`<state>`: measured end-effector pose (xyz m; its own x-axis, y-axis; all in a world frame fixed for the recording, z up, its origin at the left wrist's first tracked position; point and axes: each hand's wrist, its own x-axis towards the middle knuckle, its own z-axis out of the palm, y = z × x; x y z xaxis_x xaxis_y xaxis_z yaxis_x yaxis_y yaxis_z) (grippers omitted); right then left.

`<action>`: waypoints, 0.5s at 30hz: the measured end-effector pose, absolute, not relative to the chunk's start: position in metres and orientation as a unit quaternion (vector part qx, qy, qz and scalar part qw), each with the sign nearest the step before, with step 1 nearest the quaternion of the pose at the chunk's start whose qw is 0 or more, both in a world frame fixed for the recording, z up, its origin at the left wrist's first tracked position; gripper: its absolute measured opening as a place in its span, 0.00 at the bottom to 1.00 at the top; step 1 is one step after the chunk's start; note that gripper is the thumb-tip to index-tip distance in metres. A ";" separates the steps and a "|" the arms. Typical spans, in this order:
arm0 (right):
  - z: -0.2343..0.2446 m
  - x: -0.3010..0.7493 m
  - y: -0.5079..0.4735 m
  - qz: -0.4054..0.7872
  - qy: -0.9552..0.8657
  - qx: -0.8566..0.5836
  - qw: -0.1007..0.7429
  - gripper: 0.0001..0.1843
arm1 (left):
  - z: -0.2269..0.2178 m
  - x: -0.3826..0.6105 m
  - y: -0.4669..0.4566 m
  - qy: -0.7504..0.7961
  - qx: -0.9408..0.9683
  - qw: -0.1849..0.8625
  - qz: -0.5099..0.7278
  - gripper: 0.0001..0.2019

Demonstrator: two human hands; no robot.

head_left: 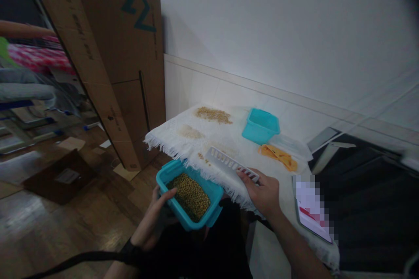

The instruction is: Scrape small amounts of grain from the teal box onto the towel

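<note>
My left hand [155,213] grips the near-left side of a turquoise plastic container [211,188], its thumb over the rim. Yellowish-green beans [191,194] fill the lower part of this container, which is held just below the table's fringed edge. With my right hand [266,194] I hold a white slotted plastic strip [225,164] by its right end, low over the white cloth [170,139]. A few beans [203,158] lie at the strip's far left end. Whether the strip touches the cloth is hard to tell.
On the cloth are a tan pile of beans or grains [214,115], a small pale pile [190,131], a second turquoise container [262,126], a clear lid [291,146] and an orange cloth [278,157]. A tablet-like device [312,218] lies right. A tall cardboard box [131,52] stands left.
</note>
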<state>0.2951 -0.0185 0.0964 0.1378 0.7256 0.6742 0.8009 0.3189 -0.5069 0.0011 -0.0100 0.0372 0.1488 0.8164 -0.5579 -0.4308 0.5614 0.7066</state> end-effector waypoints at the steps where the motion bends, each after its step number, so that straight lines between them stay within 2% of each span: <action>1: 0.097 0.295 -0.019 -0.038 -0.658 -0.580 0.478 0.19 | 0.038 0.001 -0.010 0.494 0.197 0.731 0.427 0.34; 4: 0.099 0.292 -0.022 -0.042 -0.666 -0.575 0.474 0.18 | 0.040 0.001 -0.009 0.485 0.199 0.733 0.433 0.32; 8: 0.100 0.287 -0.030 -0.050 -0.676 -0.564 0.473 0.18 | 0.042 0.001 -0.009 0.485 0.193 0.731 0.439 0.37; 15: 0.100 0.286 -0.019 -0.018 -0.645 -0.590 0.486 0.17 | 0.039 0.000 -0.008 0.485 0.189 0.731 0.441 0.39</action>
<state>0.2860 -0.0189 0.1001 0.1673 0.7430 0.6481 0.7788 0.3035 -0.5489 0.0002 -0.0083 0.0395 0.1412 0.8279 -0.5428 -0.4606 0.5402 0.7042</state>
